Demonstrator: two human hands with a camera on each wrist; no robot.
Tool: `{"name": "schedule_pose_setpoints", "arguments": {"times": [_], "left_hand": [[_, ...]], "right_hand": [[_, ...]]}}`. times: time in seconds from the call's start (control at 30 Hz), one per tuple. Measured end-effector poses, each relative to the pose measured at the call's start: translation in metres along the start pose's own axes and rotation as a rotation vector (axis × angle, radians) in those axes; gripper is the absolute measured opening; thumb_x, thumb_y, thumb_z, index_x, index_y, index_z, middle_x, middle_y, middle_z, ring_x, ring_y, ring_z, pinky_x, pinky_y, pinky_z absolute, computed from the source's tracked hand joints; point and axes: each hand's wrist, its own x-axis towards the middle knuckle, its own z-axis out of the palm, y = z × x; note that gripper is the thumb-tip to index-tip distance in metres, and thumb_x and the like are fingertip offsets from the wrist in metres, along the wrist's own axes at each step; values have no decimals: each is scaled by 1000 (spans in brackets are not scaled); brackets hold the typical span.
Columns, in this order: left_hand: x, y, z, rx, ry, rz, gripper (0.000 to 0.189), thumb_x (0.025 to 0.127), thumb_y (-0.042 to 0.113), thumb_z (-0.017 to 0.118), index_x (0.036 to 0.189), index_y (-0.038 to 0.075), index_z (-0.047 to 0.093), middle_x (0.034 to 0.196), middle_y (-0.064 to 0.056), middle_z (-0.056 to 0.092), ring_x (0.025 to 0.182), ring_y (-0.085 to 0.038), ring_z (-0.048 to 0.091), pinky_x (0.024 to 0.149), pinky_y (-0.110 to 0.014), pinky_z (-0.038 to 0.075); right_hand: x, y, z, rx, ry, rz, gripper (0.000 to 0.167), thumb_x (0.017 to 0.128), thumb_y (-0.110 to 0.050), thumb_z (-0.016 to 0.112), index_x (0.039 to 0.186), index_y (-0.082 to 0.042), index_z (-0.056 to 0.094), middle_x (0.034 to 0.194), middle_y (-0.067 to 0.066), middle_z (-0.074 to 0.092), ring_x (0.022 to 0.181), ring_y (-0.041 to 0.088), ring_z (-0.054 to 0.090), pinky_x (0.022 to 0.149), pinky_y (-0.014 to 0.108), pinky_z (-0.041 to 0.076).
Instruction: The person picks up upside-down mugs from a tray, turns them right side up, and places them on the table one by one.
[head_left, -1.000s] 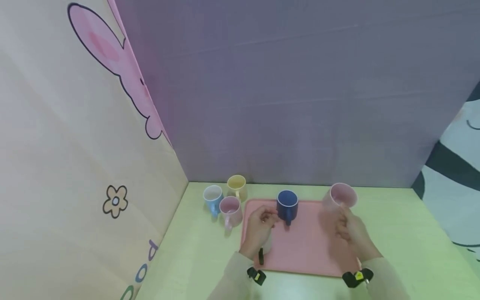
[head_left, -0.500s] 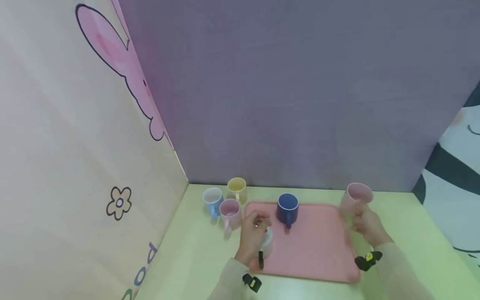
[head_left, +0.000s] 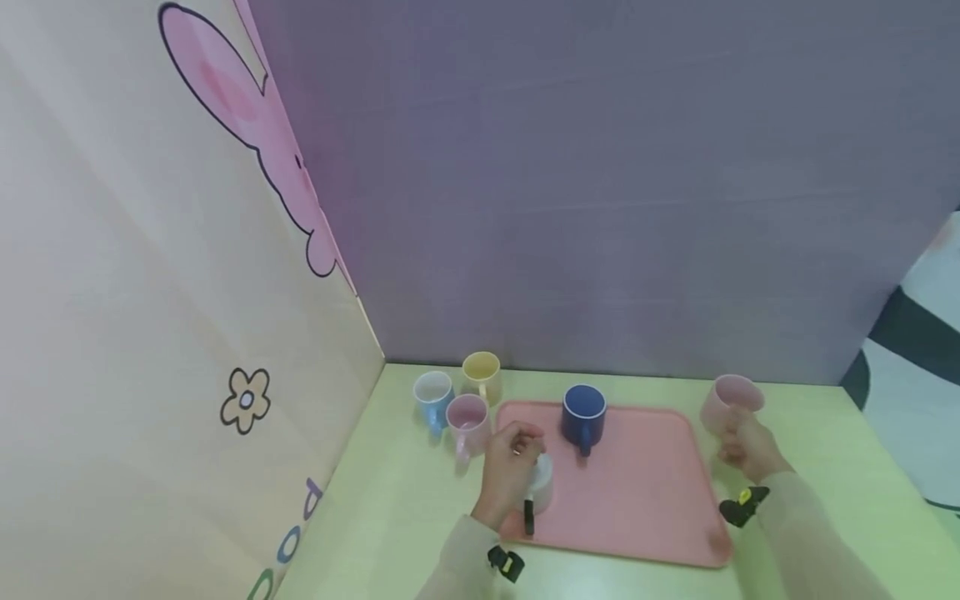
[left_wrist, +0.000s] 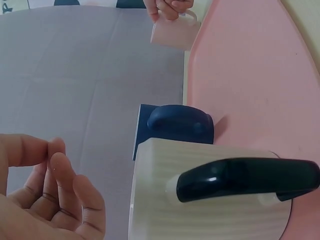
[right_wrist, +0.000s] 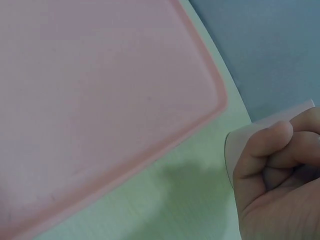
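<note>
My right hand [head_left: 752, 448] holds a pink mug [head_left: 722, 407] by its handle at the tray's right side. In the right wrist view the curled fingers [right_wrist: 272, 142] hide most of that mug. Over the left part of the pink tray [head_left: 637, 504] hovers my left hand [head_left: 507, 477], loosely curled with nothing in it. Close beside it on the tray stands a white ribbed mug [left_wrist: 215, 215] with a dark handle, partly covered by the hand in the head view. A dark blue mug [head_left: 582, 417] stands upright near the tray's back edge.
Left of the tray, a light blue mug [head_left: 433, 398], a yellow mug [head_left: 482, 379] and a second pink mug [head_left: 468, 423] stand close together on the pale green table [head_left: 375, 517]. A grey wall panel [head_left: 600, 208] rises behind the table.
My right hand has carried the pink mug rightward, from over the tray's back right corner to beyond its right edge. My left hand has drawn back from near the blue mug.
</note>
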Motion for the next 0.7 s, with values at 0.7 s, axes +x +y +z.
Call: {"name": "schedule_pose_setpoints", "arguments": {"times": [0.7], "left_hand": [[0,-2,-2,35,-15,30,8,88,3,71,96,2,72,89,-10,72,75,-6,57,71,-20,49]], "right_hand": [[-3,-11,-5,-12,-78,35,47,109,-51,29,74,-22,43,60,-13,42,54,5,39,63,25,49]]}}
